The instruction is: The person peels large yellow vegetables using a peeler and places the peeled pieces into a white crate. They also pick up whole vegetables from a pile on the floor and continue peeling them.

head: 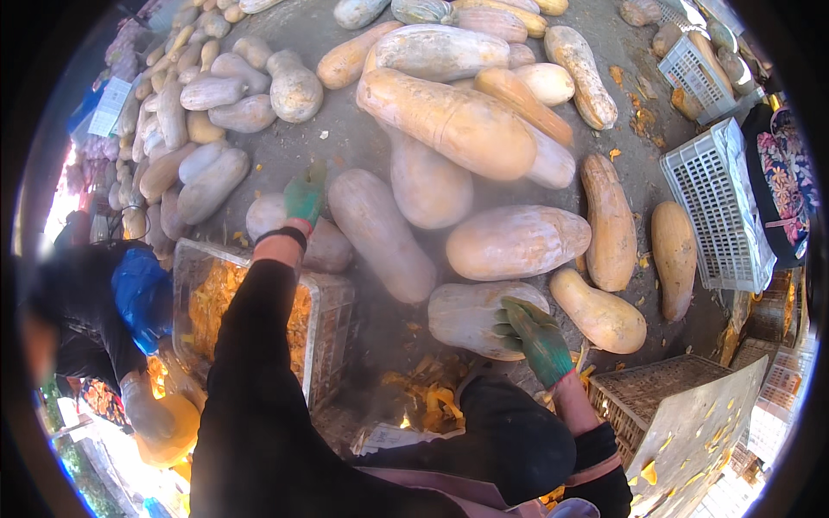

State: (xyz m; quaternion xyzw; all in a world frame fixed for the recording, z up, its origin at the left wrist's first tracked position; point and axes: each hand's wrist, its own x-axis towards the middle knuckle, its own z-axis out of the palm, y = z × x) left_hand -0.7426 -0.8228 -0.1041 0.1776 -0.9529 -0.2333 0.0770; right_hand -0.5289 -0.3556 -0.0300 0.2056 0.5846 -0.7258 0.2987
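Note:
My left hand [306, 194], in a green-palmed glove, reaches forward over a pale tan pumpkin [329, 248]. Its fingertips blur together, and whether it touches the pumpkin is unclear. Closer to my body, my right hand [536, 337], gloved alike, lies with fingers spread on the right end of a dusty oblong pumpkin [463, 314]. Between the hands, a long greyish pumpkin [382, 236] lies aslant on the ground. Another oblong pumpkin [518, 241] lies just beyond the one under my right hand, and a smaller yellowish pumpkin [599, 311] is right of it.
A plastic crate [330, 337] of orange peelings stands by my left arm. Beyond it, a person in dark clothes [90, 311] handles a peeled orange pumpkin [170, 430]. Large pumpkins [447, 123] are piled ahead. At right are a white crate [715, 207], a brown crate [654, 388] and a board [696, 421].

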